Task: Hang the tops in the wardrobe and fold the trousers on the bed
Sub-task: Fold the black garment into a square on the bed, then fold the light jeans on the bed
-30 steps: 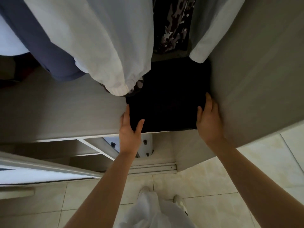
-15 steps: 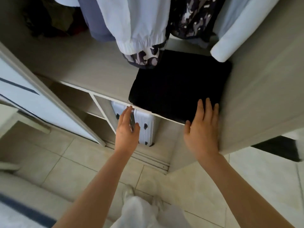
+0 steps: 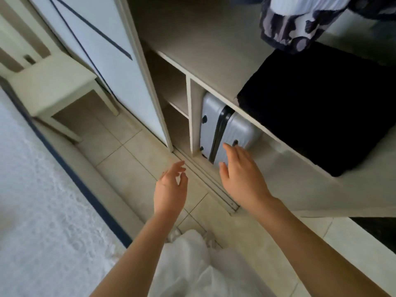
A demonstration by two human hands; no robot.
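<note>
While clear of fingers (image 3: 231, 151), trousers (image 3: 321, 112) on shelf (image 3: 203, 61).

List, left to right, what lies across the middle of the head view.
bed → stool → wardrobe door → suitcase → folded black clothes
</note>
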